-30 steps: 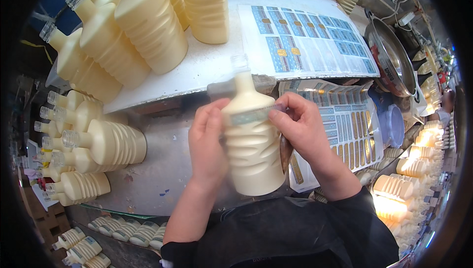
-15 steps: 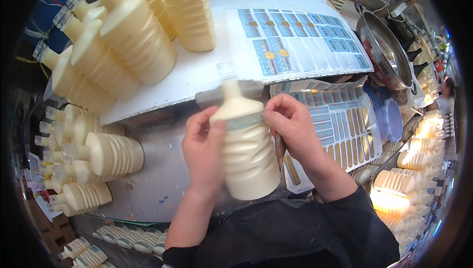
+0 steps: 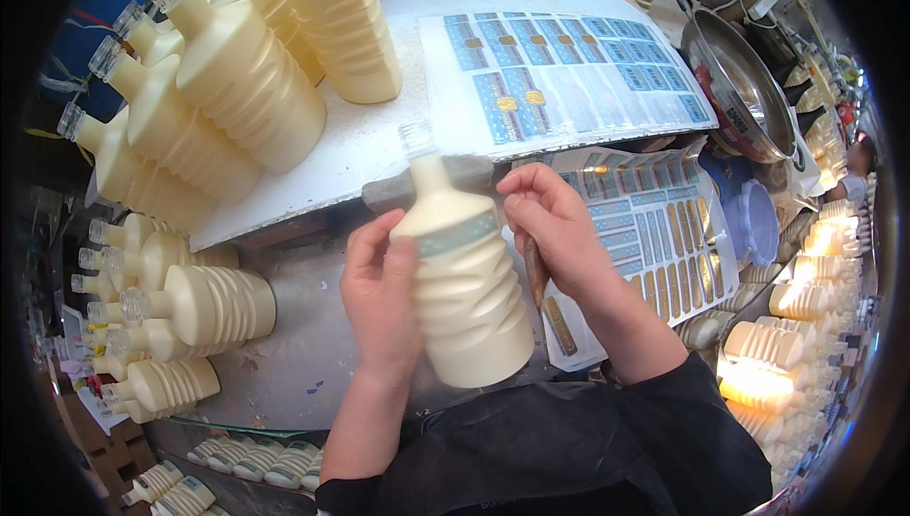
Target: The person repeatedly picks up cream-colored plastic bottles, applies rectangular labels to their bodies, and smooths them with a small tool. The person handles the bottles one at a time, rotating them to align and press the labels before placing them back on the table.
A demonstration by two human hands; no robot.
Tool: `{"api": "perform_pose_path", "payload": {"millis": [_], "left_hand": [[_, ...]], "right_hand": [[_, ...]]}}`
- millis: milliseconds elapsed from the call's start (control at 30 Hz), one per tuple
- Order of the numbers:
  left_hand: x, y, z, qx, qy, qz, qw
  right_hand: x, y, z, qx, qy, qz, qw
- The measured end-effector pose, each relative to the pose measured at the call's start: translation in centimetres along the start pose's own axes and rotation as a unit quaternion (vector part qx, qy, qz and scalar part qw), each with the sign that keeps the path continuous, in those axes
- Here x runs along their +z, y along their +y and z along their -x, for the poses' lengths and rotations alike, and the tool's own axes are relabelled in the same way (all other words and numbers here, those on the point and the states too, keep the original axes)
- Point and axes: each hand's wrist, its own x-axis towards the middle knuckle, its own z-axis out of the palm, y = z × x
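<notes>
A cream bottle (image 3: pixel 474 322) with a ribbed body and clear threaded neck stands nearly upright, tilted slightly left, in front of me. My left hand (image 3: pixel 379 293) grips its left side, thumb on the front. Across its shoulder runs a pale grey-blue label strip (image 3: pixel 458 235), lying along the surface. Just right of the bottle, my right hand (image 3: pixel 557 227) is closed, thumb against the bent index finger, apart from the strip. Under its curled fingers a slim brown tool (image 3: pixel 534 274), like a wooden handle, hangs down; its other end is hidden in the hand.
Blue label sheets lie on the white board (image 3: pixel 408 42); a second sticker sheet (image 3: pixel 649 241) with gold strips hangs below. Several cream bottles (image 3: pixel 251 90) stand at the back left, others lie at left (image 3: pixel 223 306). At right are a metal pan (image 3: pixel 744 90) and purple tub (image 3: pixel 756 222).
My right hand has drawn away from the strip's right end, up and slightly left. The bottle has shifted slightly left, still in my left hand.
</notes>
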Motion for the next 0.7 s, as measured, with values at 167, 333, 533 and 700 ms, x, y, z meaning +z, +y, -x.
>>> {"api": "perform_pose_path", "payload": {"millis": [167, 333, 533, 700], "left_hand": [[-0.1, 0.0, 0.1, 0.006, -0.016, 0.022, 1.000], [-0.8, -0.2, -0.3, 0.011, -0.020, -0.039, 0.999], [-1.2, 0.1, 0.3, -0.039, -0.037, 0.082, 0.995], [-1.2, 0.1, 0.5, -0.046, -0.033, 0.116, 0.992]], "right_hand": [[0.5, -0.1, 0.3, -0.044, -0.051, 0.147, 0.987], [0.3, -0.8, 0.4, -0.013, -0.070, 0.138, 0.988], [0.4, -1.2, 0.5, -0.038, -0.078, 0.200, 0.976], [0.9, -1.2, 0.8, -0.040, -0.062, 0.203, 0.976]]}}
